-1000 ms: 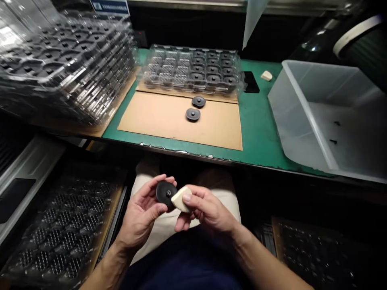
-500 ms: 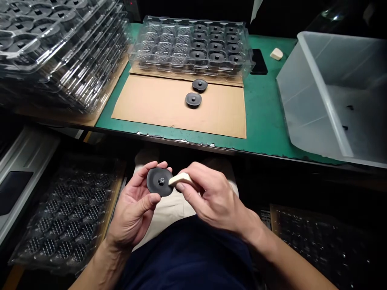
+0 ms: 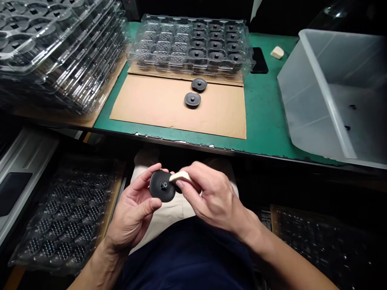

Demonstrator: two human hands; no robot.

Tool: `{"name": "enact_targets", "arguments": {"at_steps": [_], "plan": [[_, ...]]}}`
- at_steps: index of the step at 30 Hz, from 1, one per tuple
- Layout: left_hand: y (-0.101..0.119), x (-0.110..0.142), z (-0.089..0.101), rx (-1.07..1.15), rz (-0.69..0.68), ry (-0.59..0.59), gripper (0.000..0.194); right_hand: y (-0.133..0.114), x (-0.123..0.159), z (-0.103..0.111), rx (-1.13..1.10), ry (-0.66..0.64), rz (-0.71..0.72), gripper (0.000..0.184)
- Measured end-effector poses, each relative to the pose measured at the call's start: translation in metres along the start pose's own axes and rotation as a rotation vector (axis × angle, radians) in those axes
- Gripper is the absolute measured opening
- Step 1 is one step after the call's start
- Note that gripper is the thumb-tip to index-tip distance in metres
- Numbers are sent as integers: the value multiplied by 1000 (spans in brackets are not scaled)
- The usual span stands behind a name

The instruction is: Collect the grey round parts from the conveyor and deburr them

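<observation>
My left hand (image 3: 137, 205) grips a round black disc (image 3: 157, 192) with a small raised stud at its centre, thumb on the near rim and fingers behind. Between the thumb and fingers of my right hand (image 3: 211, 193) is a cream-coloured pad (image 3: 183, 177), whose tip meets the disc's upper right face. Both hands are over my lap, below the bench edge. Two similar black discs, a nearer one (image 3: 192, 100) and a farther one (image 3: 199, 84), lie on the cardboard sheet (image 3: 145, 106).
Behind the cardboard, a clear tray (image 3: 148, 66) holds black discs on its right side. Stacked trays (image 3: 75, 76) rise at left. A translucent bin (image 3: 287, 96), a black phone-like slab (image 3: 259, 60) and another cream piece (image 3: 277, 52) stand at right. The bench edge (image 3: 181, 144) is chipped.
The disc in my left hand has tilted and shifted slightly down and right. The pad has moved a little up along its rim in my right hand.
</observation>
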State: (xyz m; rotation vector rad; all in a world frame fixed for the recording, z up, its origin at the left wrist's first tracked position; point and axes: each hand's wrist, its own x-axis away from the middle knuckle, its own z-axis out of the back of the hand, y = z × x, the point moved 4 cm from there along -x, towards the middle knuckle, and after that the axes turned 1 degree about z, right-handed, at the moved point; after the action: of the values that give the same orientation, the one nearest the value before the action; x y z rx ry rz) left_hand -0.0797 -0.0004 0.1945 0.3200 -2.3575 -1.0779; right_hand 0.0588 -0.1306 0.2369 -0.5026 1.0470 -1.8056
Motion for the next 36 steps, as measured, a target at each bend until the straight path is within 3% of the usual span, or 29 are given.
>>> {"name": "enact_targets", "arguments": {"at_steps": [4, 6, 8, 13, 17, 21, 25, 27, 30, 32, 36], "plan": [[-4, 2, 4, 3, 82, 0, 56, -3, -2, 0, 118, 19, 97, 18], [-2, 2, 6, 18, 47, 40, 53, -3, -1, 0, 116, 27, 42, 16], [-2, 2, 5, 45, 31, 60, 50, -4, 0, -2, 88, 8, -4, 25], [-2, 0, 2, 69, 62, 75, 41, -5, 3, 0, 203, 81, -4, 22], [-3, -2, 4, 104, 81, 112, 37, -3, 4, -3, 131, -12, -10, 27], [-8, -4, 2, 90, 174, 55, 35, -3, 4, -2, 272, 44, 10, 24], [-7, -5, 3, 104, 152, 108, 33, -2, 7, -5, 241, -17, -14, 26], [-8, -5, 4, 76, 191, 57, 34, -2, 7, -4, 258, -17, -8, 26], [-10, -4, 4, 28, 275, -61, 38, -6, 6, -2, 336, -8, 117, 18], [-10, -3, 5, 29, 287, -78, 39, -8, 6, -3, 333, -11, 173, 21], [-3, -7, 9, 50, 196, 22, 35, -3, 9, -7, 220, 12, 27, 26]]}}
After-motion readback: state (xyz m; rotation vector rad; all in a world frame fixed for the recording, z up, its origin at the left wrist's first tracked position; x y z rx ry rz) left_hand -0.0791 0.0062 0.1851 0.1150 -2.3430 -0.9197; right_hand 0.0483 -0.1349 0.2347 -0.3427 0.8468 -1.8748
